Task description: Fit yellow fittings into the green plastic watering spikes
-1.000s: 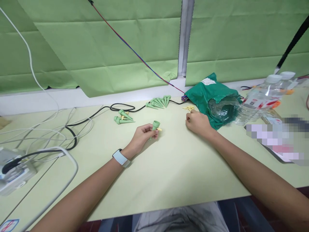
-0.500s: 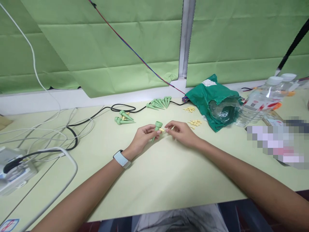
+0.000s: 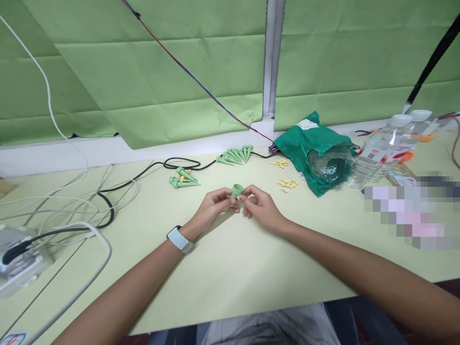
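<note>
Over the middle of the table, my left hand (image 3: 215, 207) is closed on a green plant watering spike (image 3: 236, 191), its round open cup tilted up. A small yellow valve (image 3: 239, 197) sticks out of the spike's side, mostly hidden by fingers. My right hand (image 3: 259, 207) pinches that valve between thumb and fingers. Beyond my hands lie several green spikes (image 3: 235, 155) in a row. To the left is a smaller group of spikes (image 3: 185, 178) with yellow valves among them. Two piles of loose yellow valves lie to the right, a nearer pile (image 3: 288, 183) and a farther pile (image 3: 280, 164).
A torn green plastic bag (image 3: 300, 143) lies at the back right, beside clear water bottles (image 3: 384, 148). Tangled white and black cables (image 3: 104, 191) and a white power strip (image 3: 25, 263) take up the left side. A green-covered partition (image 3: 161, 81) stands behind the table.
My right hand has moved in to the left and closed on the yellow valve at the spike. The spike's cup has tipped toward me. The camera view has shifted slightly.
</note>
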{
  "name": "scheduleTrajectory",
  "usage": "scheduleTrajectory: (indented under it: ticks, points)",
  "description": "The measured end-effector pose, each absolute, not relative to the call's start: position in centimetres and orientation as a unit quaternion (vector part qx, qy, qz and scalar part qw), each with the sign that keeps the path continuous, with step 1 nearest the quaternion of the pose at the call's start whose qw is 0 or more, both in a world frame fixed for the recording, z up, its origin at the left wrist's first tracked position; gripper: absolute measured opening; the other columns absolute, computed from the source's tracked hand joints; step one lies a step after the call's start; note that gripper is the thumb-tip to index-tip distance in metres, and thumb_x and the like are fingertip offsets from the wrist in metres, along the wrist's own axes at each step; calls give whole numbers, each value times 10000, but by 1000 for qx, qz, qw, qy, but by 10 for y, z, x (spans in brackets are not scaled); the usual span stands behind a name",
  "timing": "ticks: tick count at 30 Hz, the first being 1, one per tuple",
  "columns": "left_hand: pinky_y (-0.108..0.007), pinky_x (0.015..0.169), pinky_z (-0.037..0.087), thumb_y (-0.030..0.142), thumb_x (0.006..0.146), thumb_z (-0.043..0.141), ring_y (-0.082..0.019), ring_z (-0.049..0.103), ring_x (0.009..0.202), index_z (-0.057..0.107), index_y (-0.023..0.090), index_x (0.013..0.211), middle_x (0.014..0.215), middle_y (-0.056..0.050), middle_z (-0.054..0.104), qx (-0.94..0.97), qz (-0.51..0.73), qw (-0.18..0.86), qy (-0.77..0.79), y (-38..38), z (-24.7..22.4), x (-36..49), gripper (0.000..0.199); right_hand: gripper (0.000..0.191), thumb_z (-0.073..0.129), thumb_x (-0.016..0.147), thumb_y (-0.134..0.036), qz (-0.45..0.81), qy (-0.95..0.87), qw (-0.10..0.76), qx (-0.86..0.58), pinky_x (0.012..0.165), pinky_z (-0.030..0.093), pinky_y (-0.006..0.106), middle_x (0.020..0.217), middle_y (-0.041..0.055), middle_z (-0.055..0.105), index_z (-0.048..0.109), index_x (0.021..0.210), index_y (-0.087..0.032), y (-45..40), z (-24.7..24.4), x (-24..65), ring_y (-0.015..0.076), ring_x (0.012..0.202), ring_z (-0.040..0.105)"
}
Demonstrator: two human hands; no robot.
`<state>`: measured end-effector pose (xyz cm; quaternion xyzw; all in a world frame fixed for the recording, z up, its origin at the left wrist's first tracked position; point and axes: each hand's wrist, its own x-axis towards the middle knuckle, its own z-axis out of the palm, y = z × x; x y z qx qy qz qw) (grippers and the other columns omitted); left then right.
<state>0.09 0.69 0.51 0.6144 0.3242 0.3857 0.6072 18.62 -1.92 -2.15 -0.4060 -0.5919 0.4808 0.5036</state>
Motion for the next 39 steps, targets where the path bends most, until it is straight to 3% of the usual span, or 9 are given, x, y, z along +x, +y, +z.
scheduleTrajectory:
  ticks: [3, 9, 17, 22, 26, 30, 32, 36, 39]
  points:
    - [-346, 799, 528, 322, 800, 779, -197, 650, 831, 749, 160, 952, 940, -85, 717, 623, 384, 593, 336, 8, 4, 1, 224, 222, 615, 904, -438, 499, -564, 519, -404, 523, 506, 240, 653, -35, 627, 562, 925, -223, -17, -23, 186, 136, 560, 632]
    - [-293, 705, 483, 351, 771, 804, -168, 615, 751, 754, 165, 873, 848, -54, 716, 650, 382, 541, 373, 9, 2, 1, 218, 274, 722, 823, -438, 515, -533, 553, -381, 487, 533, 240, 796, -15, 633, 600, 916, -210, -13, -21, 188, 126, 587, 646]
    - [-315, 777, 499, 347, 777, 798, -197, 640, 843, 775, 171, 942, 931, -77, 730, 660, 376, 544, 358, 9, 3, 0, 243, 292, 803, 731, -399, 584, -477, 548, -361, 449, 515, 242, 721, -2, 675, 645, 817, -169, -11, -14, 191, 106, 469, 595]
    - [-328, 789, 510, 347, 771, 802, -210, 649, 835, 797, 165, 876, 904, -84, 733, 663, 379, 529, 370, 7, 4, 0, 210, 316, 832, 689, -397, 622, -446, 531, -363, 503, 547, 263, 709, 17, 695, 626, 765, -169, -11, -11, 190, 128, 517, 632]
    - [-358, 797, 522, 337, 783, 797, -222, 661, 828, 795, 152, 904, 886, -103, 743, 638, 369, 575, 355, 7, 5, 0, 220, 266, 748, 800, -428, 499, -560, 537, -386, 545, 557, 305, 624, 3, 662, 621, 824, -195, -18, -8, 194, 166, 537, 651]
    - [-361, 828, 520, 333, 783, 797, -225, 666, 861, 799, 164, 889, 912, -98, 748, 640, 363, 585, 342, 6, 6, 0, 200, 168, 652, 886, -373, 321, -683, 526, -392, 666, 556, 330, 741, 37, 676, 652, 822, -218, -22, -5, 199, 183, 686, 668]
    - [-345, 821, 515, 330, 780, 800, -214, 656, 856, 799, 169, 881, 914, -87, 741, 650, 374, 562, 348, 6, 6, 1, 190, 173, 662, 875, -375, 366, -660, 527, -391, 649, 559, 338, 711, 33, 668, 648, 817, -213, -20, -5, 199, 185, 655, 663]
    - [-328, 792, 505, 328, 770, 809, -201, 642, 832, 804, 169, 887, 907, -80, 740, 664, 385, 520, 374, 7, 4, 1, 197, 247, 760, 768, -379, 587, -503, 511, -377, 585, 574, 333, 703, 36, 689, 605, 774, -186, -13, -6, 196, 177, 588, 663]
    - [-345, 807, 513, 331, 773, 809, -212, 653, 844, 808, 164, 924, 915, -93, 753, 650, 374, 548, 371, 7, 3, 2, 225, 250, 741, 790, -401, 554, -540, 506, -382, 600, 573, 338, 684, 32, 679, 611, 797, -188, -13, -8, 199, 183, 605, 664]
